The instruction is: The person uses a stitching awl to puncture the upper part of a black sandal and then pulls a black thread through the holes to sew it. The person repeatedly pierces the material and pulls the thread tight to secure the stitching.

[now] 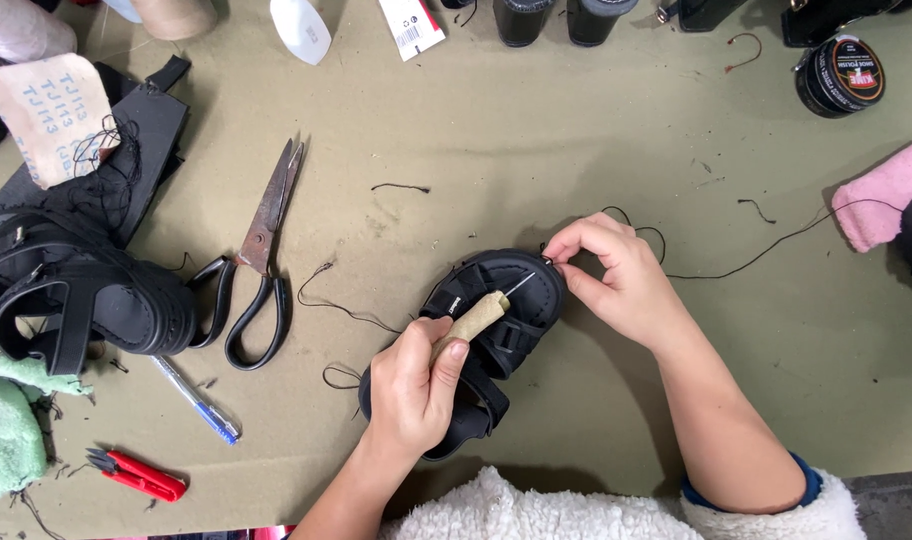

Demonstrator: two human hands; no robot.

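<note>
A small black sandal (496, 330) lies on the olive work surface in the middle of the head view. My left hand (411, 385) grips a sewing awl (476, 318) by its pale wooden handle, and the metal needle points at the sandal's toe edge. My right hand (616, 280) pinches the toe rim of the sandal together with a black thread (766, 250), which trails off to the right across the surface.
Old scissors (261, 260) lie left of the sandal. A larger black sandal (76, 290) sits at far left, with a blue pen (196, 400) and red thread snips (141, 475) below it. A polish tin (841, 75) and a pink cloth (886, 195) are at right.
</note>
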